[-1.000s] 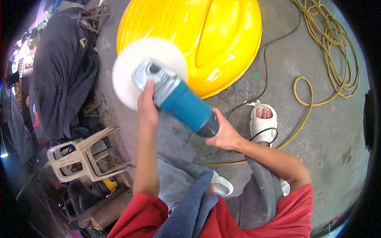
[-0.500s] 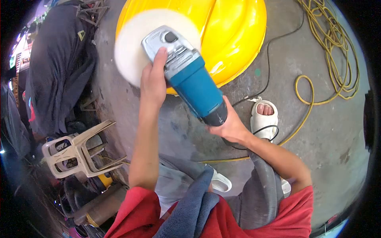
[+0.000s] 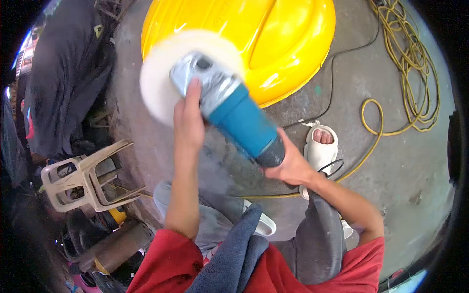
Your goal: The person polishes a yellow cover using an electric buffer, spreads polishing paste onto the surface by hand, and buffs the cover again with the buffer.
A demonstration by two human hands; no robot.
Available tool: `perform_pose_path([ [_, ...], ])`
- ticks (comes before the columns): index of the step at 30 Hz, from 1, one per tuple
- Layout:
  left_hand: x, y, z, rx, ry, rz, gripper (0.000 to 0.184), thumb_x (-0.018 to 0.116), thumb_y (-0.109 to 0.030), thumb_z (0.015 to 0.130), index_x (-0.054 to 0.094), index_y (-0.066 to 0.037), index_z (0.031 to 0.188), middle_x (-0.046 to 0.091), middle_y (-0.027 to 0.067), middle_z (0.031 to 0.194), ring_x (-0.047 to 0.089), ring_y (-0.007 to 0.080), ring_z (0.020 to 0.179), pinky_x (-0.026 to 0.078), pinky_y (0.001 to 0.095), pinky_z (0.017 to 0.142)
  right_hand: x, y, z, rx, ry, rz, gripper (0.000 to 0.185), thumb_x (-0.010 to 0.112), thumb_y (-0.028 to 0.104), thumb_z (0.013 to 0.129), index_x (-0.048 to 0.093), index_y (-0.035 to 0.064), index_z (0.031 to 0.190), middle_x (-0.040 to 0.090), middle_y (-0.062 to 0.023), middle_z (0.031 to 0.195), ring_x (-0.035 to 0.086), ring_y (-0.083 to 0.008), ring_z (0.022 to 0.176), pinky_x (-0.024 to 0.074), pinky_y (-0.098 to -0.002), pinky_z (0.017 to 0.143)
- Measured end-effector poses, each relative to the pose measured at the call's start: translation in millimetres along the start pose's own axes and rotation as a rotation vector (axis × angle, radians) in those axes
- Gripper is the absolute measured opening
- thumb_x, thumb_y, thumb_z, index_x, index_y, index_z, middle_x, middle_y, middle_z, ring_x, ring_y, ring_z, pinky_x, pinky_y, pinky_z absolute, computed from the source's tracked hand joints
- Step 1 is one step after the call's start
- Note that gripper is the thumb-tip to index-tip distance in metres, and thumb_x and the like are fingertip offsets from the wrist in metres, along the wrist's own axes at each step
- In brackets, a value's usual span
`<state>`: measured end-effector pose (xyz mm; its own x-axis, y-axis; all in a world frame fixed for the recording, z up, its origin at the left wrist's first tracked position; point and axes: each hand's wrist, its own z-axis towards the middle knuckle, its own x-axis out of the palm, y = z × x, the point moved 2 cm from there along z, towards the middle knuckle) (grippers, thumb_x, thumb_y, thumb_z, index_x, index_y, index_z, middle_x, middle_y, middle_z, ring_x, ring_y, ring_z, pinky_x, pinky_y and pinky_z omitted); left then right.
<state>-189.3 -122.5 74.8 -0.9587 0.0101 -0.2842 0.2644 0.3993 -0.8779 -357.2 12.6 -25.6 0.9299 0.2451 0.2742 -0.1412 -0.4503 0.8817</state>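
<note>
A blue and silver power polisher (image 3: 246, 122) is held slantwise in front of me by both hands. My left hand (image 3: 189, 117) grips its metal head, thumb lying along the top. Round the black rear end of the body, my right hand (image 3: 292, 158) is closed. The white round buffing pad (image 3: 159, 83) looks blurred and overlaps the near left edge of a glossy yellow moulded piece (image 3: 298, 39) on the floor. Whether the pad touches that surface I cannot tell.
A black cord (image 3: 332, 73) runs over the grey floor, and a coiled yellow cable (image 3: 410, 63) lies to the right. At left stand a beige plastic chair (image 3: 73, 185) and something under a dark cloth (image 3: 68, 83). My white slippers (image 3: 320, 151) are below.
The polisher has moved down the view, nearer to me, with both hands still on it. The yellow piece now shows more of its surface.
</note>
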Motion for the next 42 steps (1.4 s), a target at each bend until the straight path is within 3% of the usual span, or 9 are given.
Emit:
perform_pose_path([
  [1, 8.1, -8.8, 10.1, 0.039, -0.007, 0.014, 0.056, 0.045, -0.047, 0.097, 0.066, 0.004, 0.105, 0.066, 0.0055, 0.090, 0.058, 0.0120, 0.072, 0.045, 0.0234, 0.061, -3.8, 4.6, 3.3, 0.004, -0.051, 0.082, 0.083, 0.076, 0.006, 0.062, 0.035, 0.0025, 0.134, 0.055, -0.0104, 0.114, 0.054, -0.0199, 0.105, 0.0418, -0.0322, 0.095],
  [5, -6.2, -7.3, 21.2, -0.068, 0.027, 0.160, 0.057, 0.043, -0.048, 0.098, 0.066, 0.003, 0.105, 0.065, 0.0037, 0.086, 0.055, 0.0104, 0.064, 0.042, 0.0240, 0.055, -2.9, 17.0, 6.5, 0.023, -0.042, 0.089, 0.082, 0.075, 0.003, 0.061, 0.036, 0.0018, 0.134, 0.056, -0.0090, 0.112, 0.055, -0.0183, 0.101, 0.0430, -0.0310, 0.092],
  [7, -22.1, 16.4, 1.1, -0.151, 0.004, 0.054, 0.065, 0.044, -0.057, 0.093, 0.055, -0.002, 0.128, 0.063, 0.0063, 0.119, 0.062, 0.0150, 0.104, 0.051, 0.0310, 0.083, 2.7, 14.6, -3.5, 0.055, -0.030, 0.003, 0.082, 0.075, 0.006, 0.062, 0.036, 0.0016, 0.133, 0.056, -0.0102, 0.112, 0.055, -0.0197, 0.103, 0.0426, -0.0319, 0.094],
  [12, -43.6, 81.3, -67.8, -0.157, -0.227, -0.334, 0.053, 0.041, -0.041, 0.100, 0.046, -0.001, 0.135, 0.056, 0.0110, 0.130, 0.055, 0.0202, 0.118, 0.040, 0.0345, 0.103, 2.7, 9.1, -23.3, 0.187, 0.187, -0.341, 0.086, 0.075, 0.012, 0.064, 0.031, 0.0021, 0.136, 0.058, -0.0197, 0.113, 0.059, -0.0317, 0.107, 0.0444, -0.0378, 0.094],
  [18, -21.4, 100.5, -96.9, -0.171, -0.313, -0.601, 0.059, 0.039, -0.046, 0.101, 0.043, -0.001, 0.138, 0.055, 0.0136, 0.132, 0.052, 0.0224, 0.123, 0.038, 0.0362, 0.106, -22.2, 62.1, -43.7, 0.220, 0.241, -0.648, 0.089, 0.078, 0.020, 0.066, 0.028, 0.0054, 0.138, 0.060, -0.0311, 0.106, 0.060, -0.0478, 0.099, 0.0489, -0.0475, 0.085],
  [28, 16.4, 19.9, 1.1, -0.257, 0.124, -0.732, 0.073, 0.036, -0.061, 0.096, 0.041, -0.003, 0.139, 0.054, 0.0147, 0.133, 0.053, 0.0254, 0.122, 0.043, 0.0424, 0.103, -37.2, 209.1, -19.2, 0.508, -0.025, -0.743, 0.115, 0.090, 0.032, 0.062, 0.018, -0.0024, 0.145, 0.050, -0.0250, 0.128, 0.053, -0.0314, 0.119, 0.0399, -0.0387, 0.101],
  [36, -11.6, 90.4, -79.3, -0.297, -0.487, -0.908, 0.064, 0.041, -0.054, 0.097, 0.045, -0.004, 0.137, 0.053, 0.0143, 0.135, 0.052, 0.0269, 0.122, 0.039, 0.0429, 0.106, -15.3, 163.9, -16.5, 0.354, 0.410, -0.798, 0.106, 0.084, 0.036, 0.071, 0.014, 0.0040, 0.144, 0.059, -0.0329, 0.108, 0.058, -0.0524, 0.100, 0.0485, -0.0496, 0.084],
  [40, -6.9, 67.9, -60.1, -0.293, -0.476, -0.844, 0.066, 0.040, -0.054, 0.097, 0.043, -0.003, 0.139, 0.051, 0.0139, 0.136, 0.052, 0.0270, 0.123, 0.038, 0.0430, 0.107, -24.4, 169.8, -14.2, 0.249, 0.378, -0.787, 0.108, 0.085, 0.035, 0.070, 0.013, 0.0028, 0.144, 0.057, -0.0332, 0.111, 0.058, -0.0514, 0.102, 0.0478, -0.0495, 0.086],
  [42, 3.5, 39.9, -34.7, -0.219, -0.254, -0.801, 0.069, 0.041, -0.056, 0.096, 0.040, -0.004, 0.140, 0.052, 0.0140, 0.135, 0.052, 0.0262, 0.122, 0.039, 0.0437, 0.105, -35.6, 181.1, -17.8, 0.389, 0.210, -0.749, 0.117, 0.088, 0.042, 0.063, 0.017, -0.0011, 0.146, 0.051, -0.0244, 0.128, 0.054, -0.0357, 0.119, 0.0410, -0.0416, 0.100],
])
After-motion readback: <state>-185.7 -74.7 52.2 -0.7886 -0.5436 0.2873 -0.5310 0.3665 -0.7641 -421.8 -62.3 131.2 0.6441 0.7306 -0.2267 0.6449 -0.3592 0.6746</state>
